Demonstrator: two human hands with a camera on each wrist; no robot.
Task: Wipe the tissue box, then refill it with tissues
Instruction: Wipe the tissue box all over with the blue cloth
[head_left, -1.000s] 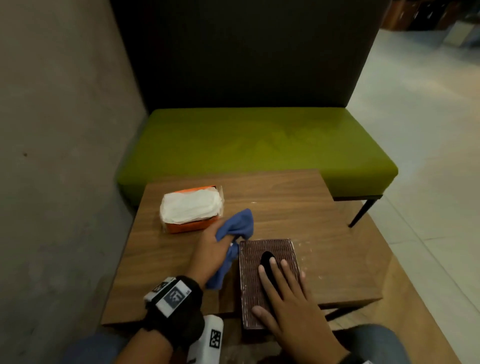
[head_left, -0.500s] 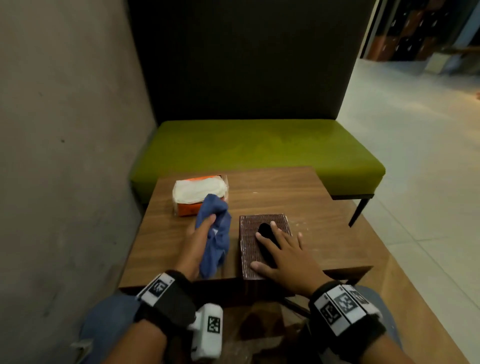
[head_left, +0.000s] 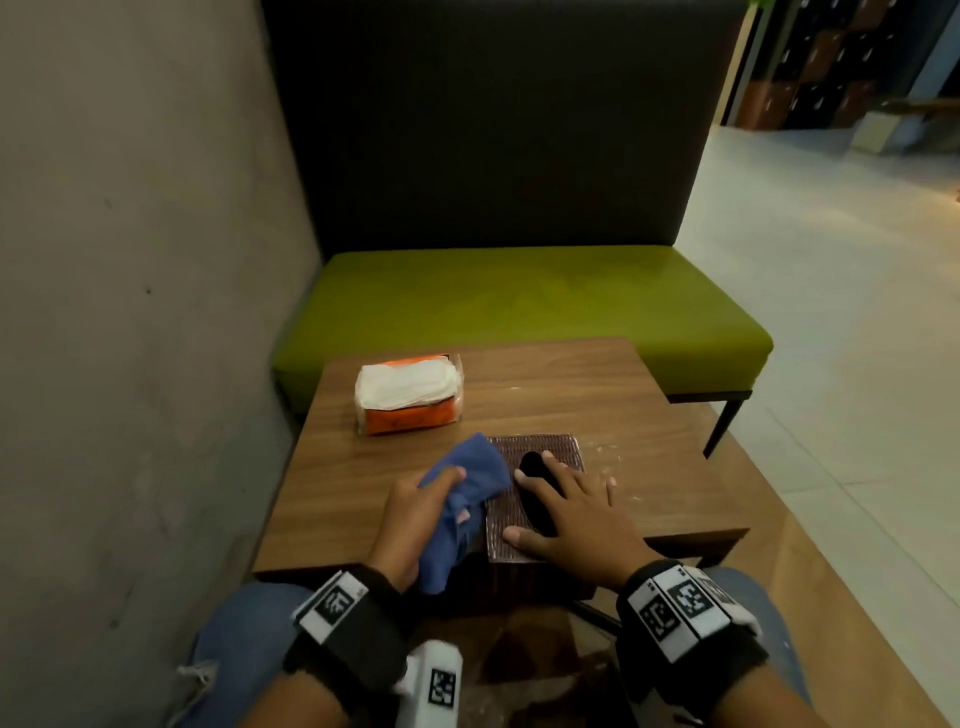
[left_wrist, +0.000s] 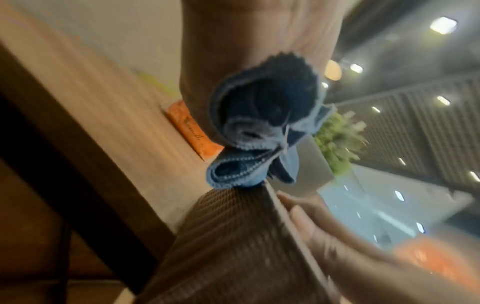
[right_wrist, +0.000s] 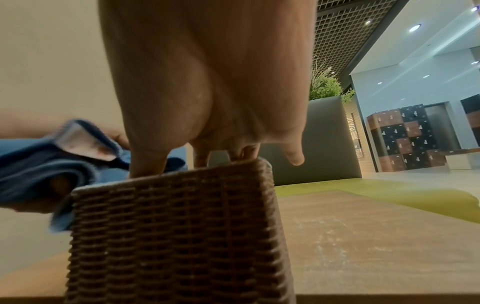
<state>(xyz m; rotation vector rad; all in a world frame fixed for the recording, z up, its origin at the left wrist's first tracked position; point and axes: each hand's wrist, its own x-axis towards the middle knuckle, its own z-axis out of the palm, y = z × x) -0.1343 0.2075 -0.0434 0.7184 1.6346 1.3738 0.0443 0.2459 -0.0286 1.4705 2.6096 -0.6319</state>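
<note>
A brown woven tissue box (head_left: 558, 447) (right_wrist: 179, 222) (left_wrist: 233, 242) with a dark oval slot stands at the near edge of the wooden table (head_left: 649, 431). My right hand (head_left: 571, 514) lies flat on its top, fingers spread straight over the slot. My left hand (head_left: 415, 509) grips a bunched blue cloth (head_left: 467, 483) (left_wrist: 262, 121) (right_wrist: 52, 162) that touches the box's left top edge. An orange pack of white tissues (head_left: 408, 392) (left_wrist: 192, 131) lies further back on the left of the table.
A green bench (head_left: 519, 306) with a dark backrest stands behind the table. A concrete wall (head_left: 130, 312) runs close along the left. Pale crumbs or dust (right_wrist: 335, 232) mark the tabletop right of the box. Tiled floor (head_left: 857, 364) opens to the right.
My left hand lifted the blue cloth off the table and brought it right, against the box's top left edge. The right hand stayed flat on the box. The head view tilted up.
</note>
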